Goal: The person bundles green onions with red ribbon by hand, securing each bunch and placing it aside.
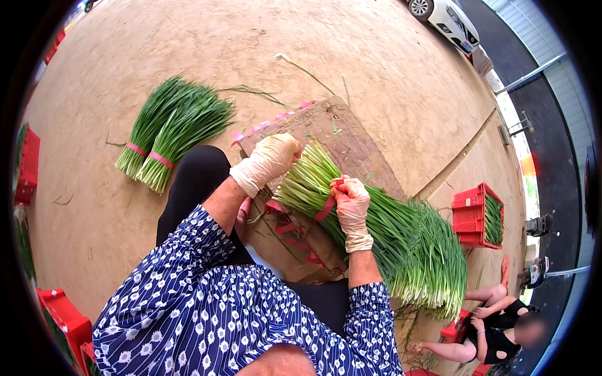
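Well, the right hand [352, 203] pinches red tape [325, 209]

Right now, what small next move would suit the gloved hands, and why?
Probably to snug the red band around the chive bundle: it crosses the stems, the right hand pinches it near its upper end, and the left hand is by the pale stem ends. Two chive bundles on the floor already wear similar bands.
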Action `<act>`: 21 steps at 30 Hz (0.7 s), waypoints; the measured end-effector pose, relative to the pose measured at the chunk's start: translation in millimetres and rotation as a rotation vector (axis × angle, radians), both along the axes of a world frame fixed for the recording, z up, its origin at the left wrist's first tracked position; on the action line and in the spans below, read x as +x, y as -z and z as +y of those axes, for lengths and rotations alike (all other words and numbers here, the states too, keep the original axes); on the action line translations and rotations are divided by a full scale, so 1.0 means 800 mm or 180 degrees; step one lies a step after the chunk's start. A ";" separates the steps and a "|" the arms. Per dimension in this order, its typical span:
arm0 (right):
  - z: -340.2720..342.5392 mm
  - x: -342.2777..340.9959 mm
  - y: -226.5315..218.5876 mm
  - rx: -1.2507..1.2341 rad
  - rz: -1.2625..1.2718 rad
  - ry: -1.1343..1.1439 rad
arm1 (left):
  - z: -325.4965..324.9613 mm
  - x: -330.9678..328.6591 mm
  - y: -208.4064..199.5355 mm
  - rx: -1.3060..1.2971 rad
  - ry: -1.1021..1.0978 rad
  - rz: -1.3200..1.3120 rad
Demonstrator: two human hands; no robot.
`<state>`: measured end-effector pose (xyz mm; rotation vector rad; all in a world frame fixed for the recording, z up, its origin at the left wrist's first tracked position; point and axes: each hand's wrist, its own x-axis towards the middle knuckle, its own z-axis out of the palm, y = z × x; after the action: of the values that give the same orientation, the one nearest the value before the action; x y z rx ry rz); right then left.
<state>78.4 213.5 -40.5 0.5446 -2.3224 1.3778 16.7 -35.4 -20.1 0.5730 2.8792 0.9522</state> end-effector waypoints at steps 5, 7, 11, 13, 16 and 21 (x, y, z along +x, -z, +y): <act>-0.005 0.002 0.006 0.0009 0.0098 0.0111 | 0.005 -0.014 0.009 0.0221 0.0124 0.0238; -0.003 0.001 0.009 0.0032 0.0186 0.0122 | 0.005 -0.021 0.003 0.0183 0.0375 0.0365; -0.005 0.004 0.009 0.0014 0.0148 0.0192 | 0.008 -0.020 0.001 -0.0056 0.0555 0.0348; -0.006 0.004 0.005 0.0046 0.0148 0.0156 | 0.010 -0.022 0.003 -0.0140 0.0499 0.0181; -0.008 0.007 -0.002 0.0129 0.0143 0.0174 | 0.015 -0.023 -0.001 -0.0020 0.0614 0.0210; -0.006 0.005 0.003 0.0135 0.0263 0.0195 | 0.035 -0.020 -0.008 -0.0066 0.0748 0.0244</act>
<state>82.2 208.7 -43.0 0.5282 -2.2875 1.2571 0.5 -7.1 -13.8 0.9403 2.7991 0.8819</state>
